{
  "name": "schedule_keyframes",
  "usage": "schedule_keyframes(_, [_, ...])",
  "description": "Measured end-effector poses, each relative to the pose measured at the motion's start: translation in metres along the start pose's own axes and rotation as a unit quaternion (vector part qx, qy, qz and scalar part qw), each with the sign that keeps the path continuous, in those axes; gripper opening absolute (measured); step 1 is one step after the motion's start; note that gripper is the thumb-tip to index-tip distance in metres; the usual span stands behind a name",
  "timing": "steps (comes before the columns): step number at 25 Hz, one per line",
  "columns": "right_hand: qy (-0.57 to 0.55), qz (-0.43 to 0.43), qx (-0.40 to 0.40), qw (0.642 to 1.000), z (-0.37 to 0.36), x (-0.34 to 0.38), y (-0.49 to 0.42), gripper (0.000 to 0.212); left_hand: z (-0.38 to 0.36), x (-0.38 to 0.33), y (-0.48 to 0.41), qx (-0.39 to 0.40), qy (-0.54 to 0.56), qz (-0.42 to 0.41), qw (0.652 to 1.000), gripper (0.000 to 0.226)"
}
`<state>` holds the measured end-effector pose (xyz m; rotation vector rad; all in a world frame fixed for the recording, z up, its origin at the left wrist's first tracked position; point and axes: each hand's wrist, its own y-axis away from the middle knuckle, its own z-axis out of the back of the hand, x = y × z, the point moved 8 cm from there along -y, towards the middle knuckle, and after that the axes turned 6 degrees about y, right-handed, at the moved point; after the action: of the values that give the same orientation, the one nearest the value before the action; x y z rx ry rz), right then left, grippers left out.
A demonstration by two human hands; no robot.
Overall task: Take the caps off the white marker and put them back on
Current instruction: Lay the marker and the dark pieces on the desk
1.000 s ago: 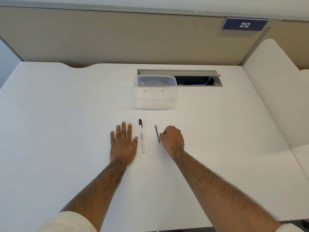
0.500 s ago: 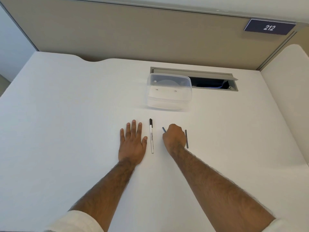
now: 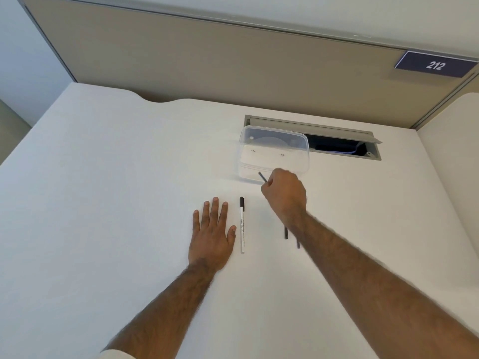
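The white marker (image 3: 242, 229) lies lengthwise on the white desk (image 3: 108, 203), its black cap on the far end. My left hand (image 3: 211, 234) rests flat on the desk just left of the marker, fingers spread, the thumb close to the barrel. My right hand (image 3: 285, 194) is lifted off the desk to the right of the marker and beyond it, closed in a fist on a thin dark stick (image 3: 262, 176) whose tip points toward the clear container. Neither hand touches the marker.
A clear plastic container (image 3: 274, 154) stands behind my right hand, in front of an open cable slot (image 3: 344, 149). Ends of two thin dark sticks (image 3: 286, 233) show from under my right forearm. A beige partition runs along the desk's far edge.
My right hand has lifted from the desk and moved away toward the container with the thin dark stick in it. The left hand and the marker have stayed put.
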<state>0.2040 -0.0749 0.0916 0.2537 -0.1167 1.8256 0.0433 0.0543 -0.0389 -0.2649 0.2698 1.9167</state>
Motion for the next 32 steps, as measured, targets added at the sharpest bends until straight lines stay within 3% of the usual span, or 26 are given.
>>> schedule_keyframes(4, [0.04, 0.06, -0.039, 0.997, 0.031, 0.005, -0.071, 0.016, 0.001, -0.001, 0.0, -0.003, 0.003, 0.0, 1.0, 0.067])
schedule_keyframes(11, [0.177, 0.169, 0.048, 0.968, -0.01, 0.002, -0.143, 0.014, -0.002, 0.001, -0.001, -0.004, 0.004, 0.003, 1.0, 0.067])
schedule_keyframes(19, [0.223, 0.199, 0.096, 0.949, -0.043, 0.016, -0.181, 0.016, -0.002, 0.002, -0.001, -0.002, 0.0, 0.003, 1.0, 0.068])
schedule_keyframes(25, [0.136, 0.162, 0.07, 0.975, -0.028, 0.008, -0.17, 0.018, -0.002, 0.002, -0.001, 0.002, -0.001, 0.004, 1.0, 0.068])
schedule_keyframes(28, [0.011, 0.126, -0.009, 0.992, 0.005, -0.002, -0.134, 0.015, -0.002, 0.002, -0.001, 0.006, -0.001, 0.006, 1.0, 0.068])
schedule_keyframes(32, [-0.13, 0.097, -0.097, 0.982, 0.017, -0.019, -0.032, 0.006, 0.0, 0.002, -0.001, 0.014, -0.005, 0.011, 1.0, 0.068])
